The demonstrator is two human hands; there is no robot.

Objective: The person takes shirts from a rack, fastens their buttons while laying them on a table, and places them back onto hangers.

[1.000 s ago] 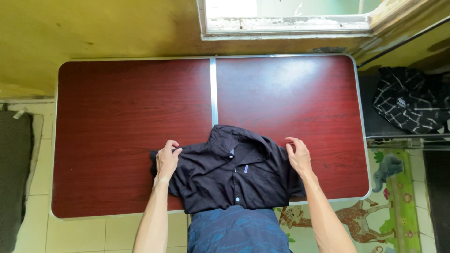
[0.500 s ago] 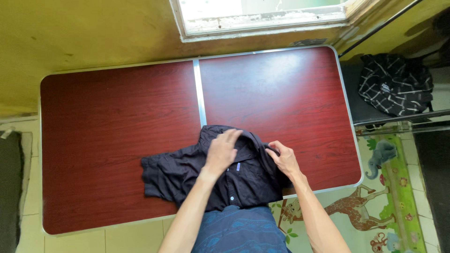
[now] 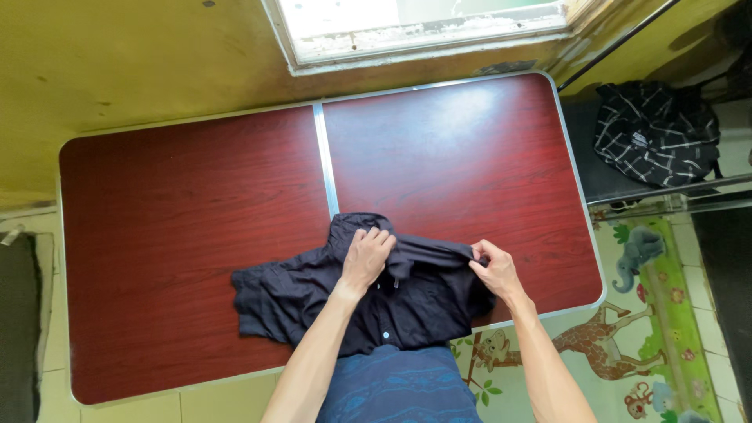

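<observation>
On the near edge of the red desk (image 3: 196, 227) lies a dark shirt (image 3: 360, 294), under both hands. The left hand (image 3: 366, 260) presses down by the collar, its grip loosely curled on the cloth. Just right of it, the right hand (image 3: 493, 270) has its grip pinching the shirt's shoulder edge, pulled taut.

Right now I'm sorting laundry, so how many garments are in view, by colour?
Dark navy shirt on the table, under left hand and right hand: 1
Black checked garment beside the table: 1
Total: 2
</observation>
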